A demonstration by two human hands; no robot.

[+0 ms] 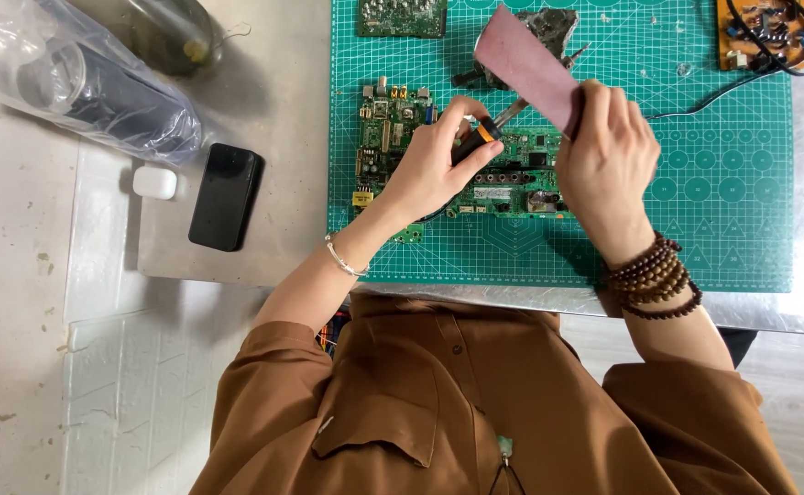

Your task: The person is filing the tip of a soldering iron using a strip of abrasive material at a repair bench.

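Nearest, a brown shirt point(475, 403) hides the counter's point(264, 92) near edge. On the green mat point(741, 220) lies one circuit board point(503, 183), partly hidden by two hands. Right hand point(608, 160) grips a pinkish sheet point(530, 64). Left hand point(434, 165) grips a screwdriver point(489, 130), tip unclear. One phone point(226, 195) lies left.

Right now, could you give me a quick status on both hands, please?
Left hand gripping soldering iron. Right hand holding pink sheet. Both over green circuit board.
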